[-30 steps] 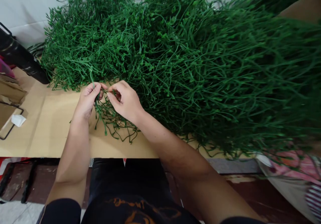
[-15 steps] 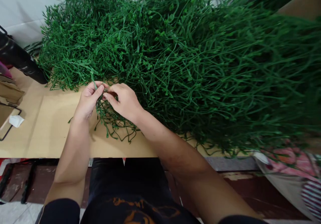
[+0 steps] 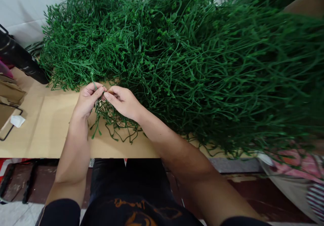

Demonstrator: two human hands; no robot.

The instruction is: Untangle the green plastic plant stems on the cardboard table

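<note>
My left hand (image 3: 87,98) is closed in a pinch on a thin green artificial plant stem (image 3: 94,85), whose upper end points toward the pile. Thumb and fingers of my right hand (image 3: 122,100) pinch at the same spot, their tips touching or almost touching my left fingertips. What the right fingertips grip is too small to make out. Below both hands, a loose tangle of green stems (image 3: 115,126) hangs and lies on the cardboard (image 3: 54,124). Right behind the hands rises a large heap of green artificial stems (image 3: 162,53) with small budded tips.
A black bottle (image 3: 21,58) leans at the far left beside cardboard boxes (image 3: 10,92). A black wire frame (image 3: 10,131) with a white scrap (image 3: 17,121) lies below them. Pink cloth (image 3: 295,161) hangs at the right edge. A white wall (image 3: 24,9) stands behind.
My right fingers have closed to a pinch against the left fingertips. My left hand has shifted slightly left, and a stem end beneath it now hangs lower and farther left.
</note>
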